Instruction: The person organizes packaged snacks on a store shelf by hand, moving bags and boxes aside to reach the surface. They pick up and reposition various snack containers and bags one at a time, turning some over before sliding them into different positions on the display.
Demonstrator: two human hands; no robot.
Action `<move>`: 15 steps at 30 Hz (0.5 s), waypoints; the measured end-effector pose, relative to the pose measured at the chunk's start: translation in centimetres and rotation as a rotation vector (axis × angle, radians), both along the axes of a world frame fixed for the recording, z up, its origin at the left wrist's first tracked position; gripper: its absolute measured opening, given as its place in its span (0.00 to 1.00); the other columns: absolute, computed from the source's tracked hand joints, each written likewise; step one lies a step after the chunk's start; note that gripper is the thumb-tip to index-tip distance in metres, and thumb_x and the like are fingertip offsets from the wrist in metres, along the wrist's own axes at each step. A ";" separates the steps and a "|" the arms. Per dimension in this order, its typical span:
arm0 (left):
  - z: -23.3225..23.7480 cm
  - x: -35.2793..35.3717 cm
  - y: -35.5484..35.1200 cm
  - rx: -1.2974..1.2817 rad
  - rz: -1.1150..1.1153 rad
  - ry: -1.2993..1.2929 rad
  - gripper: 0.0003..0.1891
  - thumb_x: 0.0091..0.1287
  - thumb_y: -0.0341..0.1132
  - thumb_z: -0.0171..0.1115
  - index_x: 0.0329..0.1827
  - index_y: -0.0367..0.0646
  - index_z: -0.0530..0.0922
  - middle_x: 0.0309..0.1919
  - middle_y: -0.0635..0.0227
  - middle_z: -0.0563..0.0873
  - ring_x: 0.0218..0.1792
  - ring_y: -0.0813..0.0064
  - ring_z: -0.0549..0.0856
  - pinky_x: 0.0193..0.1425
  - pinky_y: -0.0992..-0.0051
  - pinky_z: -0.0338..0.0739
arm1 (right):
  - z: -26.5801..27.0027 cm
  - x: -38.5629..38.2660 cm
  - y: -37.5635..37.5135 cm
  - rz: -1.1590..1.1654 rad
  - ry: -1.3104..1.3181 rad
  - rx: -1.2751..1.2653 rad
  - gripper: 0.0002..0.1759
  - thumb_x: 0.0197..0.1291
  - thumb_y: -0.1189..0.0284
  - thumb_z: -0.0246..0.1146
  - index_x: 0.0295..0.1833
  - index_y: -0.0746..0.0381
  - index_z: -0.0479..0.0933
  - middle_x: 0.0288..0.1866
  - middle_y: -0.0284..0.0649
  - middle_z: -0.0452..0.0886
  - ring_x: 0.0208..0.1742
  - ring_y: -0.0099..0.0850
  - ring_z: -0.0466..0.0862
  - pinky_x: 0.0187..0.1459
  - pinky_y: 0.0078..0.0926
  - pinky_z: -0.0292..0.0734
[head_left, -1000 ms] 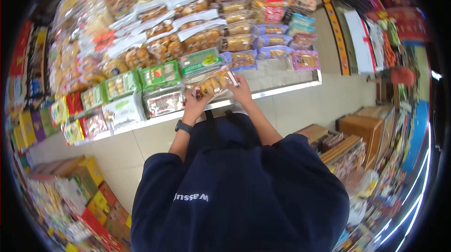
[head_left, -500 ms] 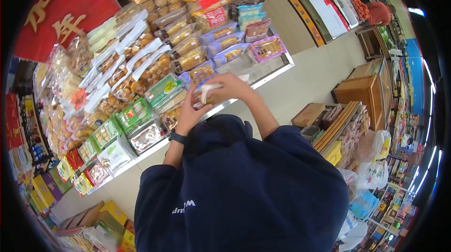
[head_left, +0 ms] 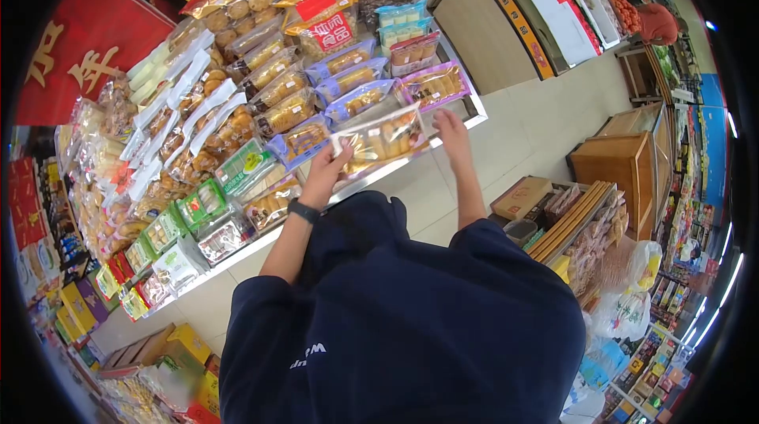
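Note:
A clear, white-edged pack of small golden pastries (head_left: 383, 141) is tilted over the front edge of the display counter. My left hand (head_left: 322, 175) grips its left end, thumb on top; a dark watch band circles that wrist. Just off the pack's right end is my right hand (head_left: 453, 139), its fingers loosely apart with nothing visible in them. Behind the pack lies a purple-edged pastry pack (head_left: 435, 85). Several purple-wrapped cakes (head_left: 360, 100) form a row beside it. Left of my left hand, another pack of pastries (head_left: 273, 201) lies near the counter's front rim.
The metal-rimmed counter (head_left: 474, 111) is loaded with bagged breads (head_left: 225, 127) and green-labelled boxes (head_left: 241, 167). A red sign (head_left: 75, 44) stands at the far left. Crates and a cardboard box (head_left: 519, 196) sit on the right, beyond the tiled floor. A person in red (head_left: 656, 24) is far off.
The pack has come into clear view, spread flat between my hands. My right hand has moved right, away from my left. The view has shifted slightly over the counter.

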State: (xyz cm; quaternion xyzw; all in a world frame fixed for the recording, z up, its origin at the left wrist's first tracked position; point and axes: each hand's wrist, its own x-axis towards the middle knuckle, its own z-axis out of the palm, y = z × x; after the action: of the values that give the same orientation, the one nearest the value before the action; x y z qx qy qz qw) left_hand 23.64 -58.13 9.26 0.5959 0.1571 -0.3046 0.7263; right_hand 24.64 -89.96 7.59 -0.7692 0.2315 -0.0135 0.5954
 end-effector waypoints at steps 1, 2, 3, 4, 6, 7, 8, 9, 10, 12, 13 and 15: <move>-0.5 1.2 -1.7 -0.061 -0.033 -0.031 0.18 0.78 0.47 0.65 0.64 0.49 0.81 0.47 0.79 0.84 0.46 0.86 0.81 0.45 0.76 0.81 | 1.1 0.3 -1.3 -0.061 0.100 0.155 0.21 0.77 0.58 0.60 0.62 0.63 0.83 0.58 0.42 0.86 0.51 0.28 0.85 0.55 0.28 0.80; -1.0 2.3 -3.7 -0.096 -0.040 -0.031 0.18 0.78 0.47 0.65 0.64 0.48 0.81 0.47 0.79 0.85 0.47 0.85 0.82 0.46 0.76 0.82 | 1.9 0.6 -2.4 -0.119 0.198 0.309 0.22 0.77 0.56 0.59 0.60 0.62 0.84 0.57 0.41 0.87 0.48 0.25 0.85 0.52 0.27 0.81; -1.0 3.6 -5.9 -0.130 -0.044 -0.036 0.18 0.79 0.47 0.64 0.64 0.48 0.81 0.48 0.78 0.85 0.48 0.84 0.83 0.47 0.75 0.82 | 2.0 1.0 -3.3 -0.101 0.161 0.356 0.23 0.78 0.54 0.57 0.59 0.61 0.84 0.51 0.36 0.88 0.44 0.20 0.83 0.49 0.22 0.80; -1.1 4.7 -8.0 -0.129 -0.061 -0.028 0.18 0.78 0.46 0.65 0.64 0.48 0.81 0.49 0.78 0.85 0.48 0.84 0.83 0.48 0.75 0.83 | 1.6 1.9 -4.7 -0.088 0.149 0.305 0.23 0.78 0.54 0.57 0.60 0.62 0.84 0.51 0.36 0.87 0.44 0.20 0.82 0.47 0.23 0.79; -1.7 6.8 -11.8 -0.123 -0.100 -0.016 0.18 0.78 0.44 0.65 0.64 0.47 0.80 0.51 0.76 0.86 0.49 0.82 0.83 0.49 0.75 0.83 | 0.2 3.9 -7.3 -0.066 0.119 0.206 0.25 0.78 0.54 0.57 0.62 0.63 0.82 0.52 0.34 0.86 0.45 0.21 0.82 0.44 0.23 0.77; -2.4 7.7 -13.3 -0.156 -0.096 -0.047 0.18 0.78 0.44 0.65 0.66 0.47 0.79 0.53 0.76 0.85 0.50 0.82 0.83 0.52 0.75 0.82 | 1.0 4.8 -7.3 -0.151 0.023 0.157 0.24 0.77 0.54 0.58 0.57 0.65 0.84 0.46 0.30 0.85 0.40 0.20 0.80 0.38 0.22 0.74; -3.5 8.3 -14.7 -0.189 -0.097 -0.077 0.19 0.78 0.43 0.65 0.68 0.47 0.78 0.55 0.75 0.85 0.52 0.82 0.83 0.54 0.74 0.81 | 0.6 5.8 -8.0 -0.153 -0.013 0.092 0.24 0.77 0.54 0.58 0.56 0.65 0.85 0.45 0.31 0.86 0.40 0.21 0.81 0.39 0.24 0.75; -3.9 9.0 -15.8 -0.222 -0.100 -0.107 0.20 0.78 0.42 0.64 0.69 0.48 0.77 0.57 0.75 0.85 0.54 0.82 0.83 0.57 0.74 0.79 | -0.5 7.2 -9.3 -0.157 -0.050 0.027 0.24 0.76 0.54 0.59 0.55 0.66 0.85 0.44 0.33 0.87 0.41 0.23 0.82 0.40 0.25 0.76; -3.4 9.5 -16.6 -0.216 -0.125 -0.128 0.22 0.78 0.42 0.65 0.71 0.47 0.76 0.59 0.75 0.84 0.56 0.81 0.82 0.60 0.72 0.78 | -0.8 8.5 -10.2 -0.165 -0.083 -0.036 0.24 0.75 0.55 0.60 0.55 0.66 0.86 0.42 0.35 0.88 0.41 0.25 0.83 0.41 0.26 0.77; -2.7 9.7 -17.2 -0.197 -0.174 -0.155 0.27 0.77 0.43 0.65 0.75 0.46 0.72 0.62 0.74 0.82 0.61 0.79 0.80 0.65 0.69 0.76 | -1.2 10.5 -11.4 -0.078 -0.009 -0.238 0.23 0.73 0.56 0.62 0.56 0.66 0.86 0.42 0.42 0.89 0.44 0.33 0.86 0.45 0.32 0.79; -2.5 9.8 -17.1 -0.174 -0.253 -0.147 0.32 0.74 0.44 0.67 0.78 0.46 0.69 0.68 0.71 0.80 0.67 0.74 0.77 0.71 0.65 0.73 | -1.7 11.1 -11.7 -0.029 0.033 -0.337 0.23 0.71 0.57 0.63 0.56 0.66 0.86 0.43 0.46 0.90 0.45 0.37 0.88 0.47 0.35 0.80; -1.7 9.4 -17.4 -0.086 -0.291 -0.123 0.30 0.73 0.39 0.68 0.76 0.44 0.70 0.63 0.69 0.82 0.61 0.74 0.80 0.64 0.68 0.75 | -3.9 12.0 -12.2 0.012 0.023 -0.505 0.23 0.69 0.59 0.64 0.59 0.65 0.84 0.46 0.51 0.89 0.48 0.45 0.88 0.52 0.40 0.80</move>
State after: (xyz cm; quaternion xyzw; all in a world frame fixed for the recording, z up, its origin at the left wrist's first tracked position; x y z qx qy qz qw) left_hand 32.99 -75.51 7.54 0.5983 0.0113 -0.3757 0.7076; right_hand 36.66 -102.11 3.72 -0.8949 0.2232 -0.0587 0.3819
